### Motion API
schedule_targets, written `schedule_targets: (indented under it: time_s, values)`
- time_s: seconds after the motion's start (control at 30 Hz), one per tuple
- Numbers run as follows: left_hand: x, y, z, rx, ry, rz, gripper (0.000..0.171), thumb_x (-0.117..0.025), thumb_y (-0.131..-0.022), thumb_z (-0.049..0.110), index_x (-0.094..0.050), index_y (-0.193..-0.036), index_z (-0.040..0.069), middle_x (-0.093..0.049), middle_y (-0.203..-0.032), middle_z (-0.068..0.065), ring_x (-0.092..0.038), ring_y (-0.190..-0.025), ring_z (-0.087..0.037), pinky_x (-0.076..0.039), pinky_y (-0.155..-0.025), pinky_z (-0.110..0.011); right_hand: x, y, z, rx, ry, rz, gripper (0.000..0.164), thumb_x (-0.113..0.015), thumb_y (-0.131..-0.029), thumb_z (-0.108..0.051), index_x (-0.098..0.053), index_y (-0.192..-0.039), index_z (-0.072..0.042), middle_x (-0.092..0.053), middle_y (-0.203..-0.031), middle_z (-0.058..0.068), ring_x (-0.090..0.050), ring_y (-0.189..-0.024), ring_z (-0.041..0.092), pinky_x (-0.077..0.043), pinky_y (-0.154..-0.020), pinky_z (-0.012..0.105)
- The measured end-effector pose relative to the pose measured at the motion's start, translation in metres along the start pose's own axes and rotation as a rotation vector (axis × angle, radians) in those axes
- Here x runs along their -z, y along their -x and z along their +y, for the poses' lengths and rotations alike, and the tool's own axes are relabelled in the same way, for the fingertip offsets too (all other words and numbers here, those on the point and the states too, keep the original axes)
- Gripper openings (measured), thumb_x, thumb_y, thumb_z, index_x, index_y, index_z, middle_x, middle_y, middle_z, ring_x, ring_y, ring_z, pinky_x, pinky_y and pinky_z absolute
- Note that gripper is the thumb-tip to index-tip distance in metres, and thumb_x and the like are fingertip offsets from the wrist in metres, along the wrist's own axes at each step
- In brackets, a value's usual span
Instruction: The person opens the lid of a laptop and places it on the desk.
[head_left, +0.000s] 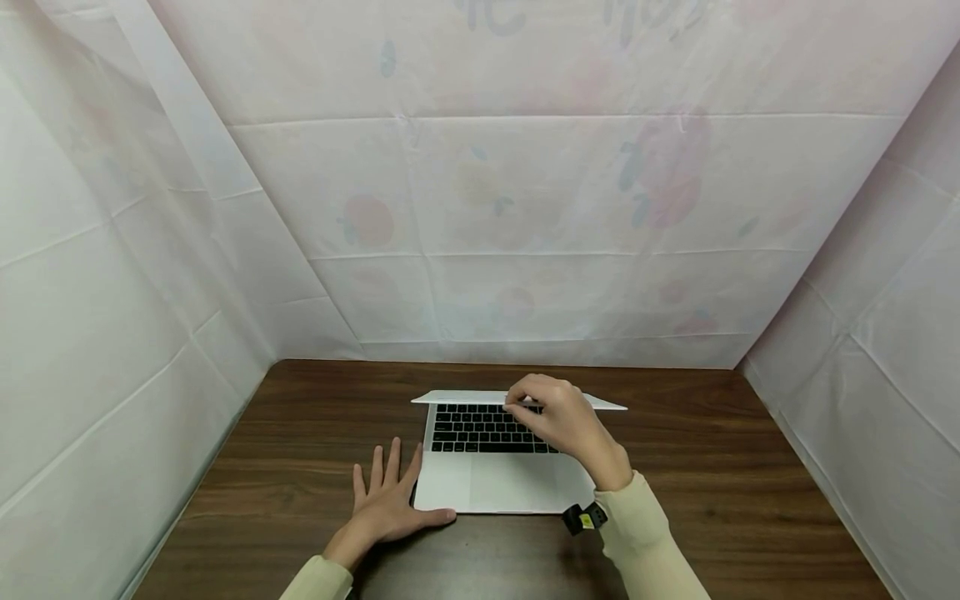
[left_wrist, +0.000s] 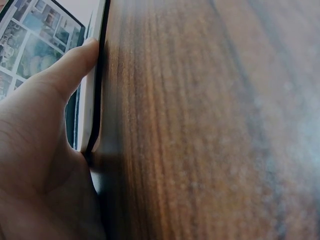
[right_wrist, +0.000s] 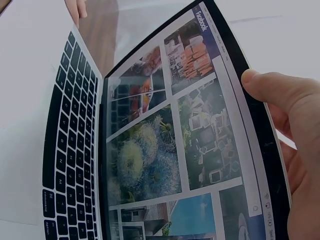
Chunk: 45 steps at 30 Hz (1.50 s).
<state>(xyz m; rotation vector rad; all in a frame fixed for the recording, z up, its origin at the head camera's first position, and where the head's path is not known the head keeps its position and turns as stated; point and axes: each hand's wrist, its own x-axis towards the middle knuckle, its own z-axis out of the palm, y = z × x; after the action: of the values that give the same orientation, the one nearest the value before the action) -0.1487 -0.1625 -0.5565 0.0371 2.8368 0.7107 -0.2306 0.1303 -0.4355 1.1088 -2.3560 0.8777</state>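
Observation:
A silver laptop (head_left: 510, 487) sits on the wooden table with its lid (head_left: 461, 397) tilted part-way up over the black keyboard (head_left: 468, 429). My right hand (head_left: 558, 417) pinches the lid's top edge, thumb on the dark bezel and fingers behind it. On the lit screen (right_wrist: 150, 145), the right wrist view shows a page of photos. My left hand (head_left: 386, 500) lies at the laptop's left front corner with its fingers spread straight, and its thumb (left_wrist: 75, 65) reaches along the front edge. From the head view the screen's face is hidden.
Dark brown wood grain marks the table (head_left: 300, 433) around the laptop. Pale printed cloth (head_left: 525, 192) hangs behind it and on both sides. A small black device (head_left: 585, 518) is strapped at the right wrist, over the laptop's front right corner.

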Motion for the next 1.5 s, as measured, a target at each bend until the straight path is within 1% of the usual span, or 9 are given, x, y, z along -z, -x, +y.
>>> schedule_targets:
  time_s: [0.1, 0.3, 0.4, 0.6, 0.8, 0.93, 1.2, 1.3, 1.5]
  values:
    - [0.004, 0.001, 0.002, 0.004, -0.001, -0.01, 0.128, -0.068, -0.068, 0.088, -0.024, -0.166, 0.017, 0.0, -0.173, -0.021, 0.008, -0.157, -0.049, 0.021, -0.115, -0.073, 0.001, -0.002, 0.002, 0.019, 0.01, 0.002, 0.012, -0.08, -0.09, -0.007, -0.075, -0.094, -0.016, -0.076, -0.095, -0.003, -0.071, -0.083, 0.008, -0.059, -0.069, 0.024]
    - [0.007, 0.002, 0.005, 0.016, -0.026, -0.032, 0.128, -0.07, -0.069, 0.086, -0.021, -0.166, 0.019, 0.001, -0.173, -0.021, 0.008, -0.157, -0.05, 0.017, -0.115, -0.075, 0.002, -0.005, 0.004, 0.046, 0.041, 0.005, 0.011, -0.08, -0.09, -0.008, -0.074, -0.096, -0.017, -0.075, -0.095, -0.004, -0.072, -0.085, 0.008, -0.059, -0.071, 0.024]
    - [0.005, 0.001, 0.004, 0.013, -0.027, -0.034, 0.128, -0.069, -0.069, 0.087, -0.021, -0.166, 0.018, 0.001, -0.173, -0.021, 0.008, -0.157, -0.05, 0.018, -0.115, -0.074, 0.004, -0.007, 0.004, 0.047, 0.053, 0.006, 0.01, -0.08, -0.091, -0.01, -0.074, -0.096, -0.017, -0.075, -0.095, -0.004, -0.072, -0.086, 0.008, -0.059, -0.072, 0.024]
    - [-0.002, -0.001, 0.0, 0.002, -0.023, -0.02, 0.131, -0.064, -0.067, 0.092, -0.017, -0.167, 0.023, 0.006, -0.174, -0.017, 0.015, -0.158, -0.046, 0.025, -0.114, -0.07, 0.005, -0.009, 0.006, 0.059, 0.061, 0.017, 0.009, -0.08, -0.091, -0.011, -0.075, -0.096, -0.016, -0.075, -0.093, -0.004, -0.072, -0.084, 0.008, -0.059, -0.072, 0.024]
    - [-0.002, 0.0, 0.0, -0.012, 0.013, -0.008, 0.13, -0.064, -0.068, 0.092, -0.02, -0.167, 0.02, 0.004, -0.173, -0.02, 0.013, -0.157, -0.048, 0.024, -0.113, -0.072, 0.006, -0.012, 0.009, 0.08, 0.066, 0.024, 0.003, -0.076, -0.095, -0.012, -0.075, -0.096, -0.015, -0.075, -0.094, -0.004, -0.072, -0.085, 0.008, -0.06, -0.072, 0.025]
    - [0.0, 0.001, 0.001, -0.016, 0.028, -0.006, 0.13, -0.065, -0.068, 0.091, -0.02, -0.167, 0.02, 0.004, -0.173, -0.02, 0.012, -0.157, -0.049, 0.025, -0.113, -0.072, 0.007, -0.014, 0.012, 0.103, 0.087, 0.033, 0.004, -0.077, -0.094, -0.012, -0.075, -0.096, -0.015, -0.075, -0.094, -0.003, -0.073, -0.086, 0.009, -0.06, -0.071, 0.026]
    - [-0.01, -0.007, -0.005, 0.004, -0.023, 0.004, 0.135, -0.064, -0.063, 0.095, -0.019, -0.166, 0.022, 0.004, -0.174, -0.017, 0.011, -0.158, -0.047, 0.025, -0.114, -0.07, 0.007, -0.019, 0.019, 0.151, 0.108, 0.07, 0.007, -0.079, -0.091, -0.007, -0.076, -0.094, -0.013, -0.076, -0.092, -0.001, -0.073, -0.083, 0.011, -0.06, -0.068, 0.026]
    - [-0.011, -0.008, -0.006, -0.002, -0.018, 0.016, 0.136, -0.065, -0.062, 0.095, -0.021, -0.166, 0.02, 0.003, -0.173, -0.018, 0.011, -0.157, -0.048, 0.025, -0.114, -0.071, 0.007, -0.021, 0.02, 0.164, 0.114, 0.08, 0.009, -0.079, -0.091, -0.006, -0.077, -0.094, -0.014, -0.076, -0.092, -0.002, -0.073, -0.082, 0.011, -0.059, -0.067, 0.025]
    - [-0.011, -0.007, -0.007, 0.002, -0.017, 0.009, 0.136, -0.064, -0.062, 0.096, -0.02, -0.166, 0.021, 0.004, -0.174, -0.017, 0.012, -0.157, -0.047, 0.024, -0.114, -0.071, 0.007, -0.023, 0.021, 0.18, 0.132, 0.083, 0.008, -0.078, -0.092, -0.009, -0.077, -0.097, -0.015, -0.077, -0.093, -0.001, -0.073, -0.083, 0.012, -0.059, -0.066, 0.026]
